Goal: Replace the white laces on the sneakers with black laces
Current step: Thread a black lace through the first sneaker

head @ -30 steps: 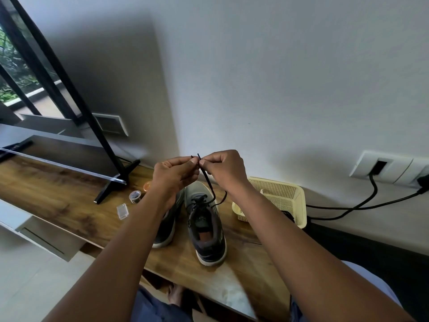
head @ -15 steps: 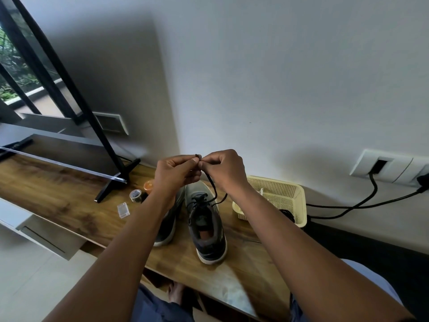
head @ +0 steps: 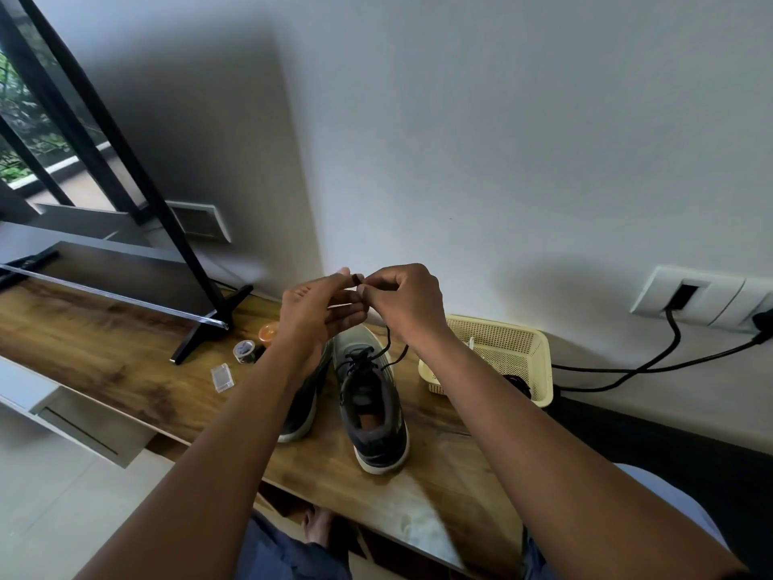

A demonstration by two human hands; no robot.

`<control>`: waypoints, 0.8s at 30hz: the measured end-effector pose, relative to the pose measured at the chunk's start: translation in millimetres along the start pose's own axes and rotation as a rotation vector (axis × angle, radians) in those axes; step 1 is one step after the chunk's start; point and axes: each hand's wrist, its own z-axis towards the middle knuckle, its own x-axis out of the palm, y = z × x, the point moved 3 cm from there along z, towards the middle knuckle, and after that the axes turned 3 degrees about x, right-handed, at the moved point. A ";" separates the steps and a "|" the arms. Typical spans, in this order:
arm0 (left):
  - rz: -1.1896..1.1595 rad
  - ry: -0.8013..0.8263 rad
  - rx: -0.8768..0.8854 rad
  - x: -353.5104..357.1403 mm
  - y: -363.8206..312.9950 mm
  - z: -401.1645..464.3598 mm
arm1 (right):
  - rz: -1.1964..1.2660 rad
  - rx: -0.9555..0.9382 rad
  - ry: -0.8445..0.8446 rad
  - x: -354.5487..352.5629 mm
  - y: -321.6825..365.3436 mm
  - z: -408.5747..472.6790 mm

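Head view only. Hands raised above the shoes, close together, near the wall. Right hand [head: 403, 305] has fingers curled, pinching the black lace [head: 387, 341] near its end; a short dark tip shows betw. the two hands at the top. Left hand [head: 320, 311] is loose, fingers mostly straight & spread, thumb tip up near the lace tip; can't tell if it actually touches the lace, no grip visible.

Lace runs down from the right hand in a slack curve to the eyelets of the right sneaker [head: 372, 408], which stands upright on the table [head: 125, 362], toe toward the wall, heel toward the person. Black lacing already sits across its upper eyelets; a 2nd strand loops out to the right side of the shoe. Left sneaker [head: 303, 406] stands just beside it, partly hidden behind the left forearm, so its lacing can't be read.

Right of the shoes: pale yellow plastic basket [head: 502, 349] w/ perforated walls, something dark inside at its near corner. Left of the shoes: small clear plastic box [head: 221, 378], a round clear-lidded container [head: 243, 351], an orange round item [head: 268, 331] behind it. Black TV stand foot [head: 209, 324] rests on the table further left. On the wall at right, a white socket plate [head: 690, 297] w/ black cables [head: 652, 364] plugged in, trailing down behind the basket.
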 end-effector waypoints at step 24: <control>0.891 0.584 -0.090 -16.8 43.0 6.6 | 0.273 -0.013 0.003 -12.7 33.3 1.8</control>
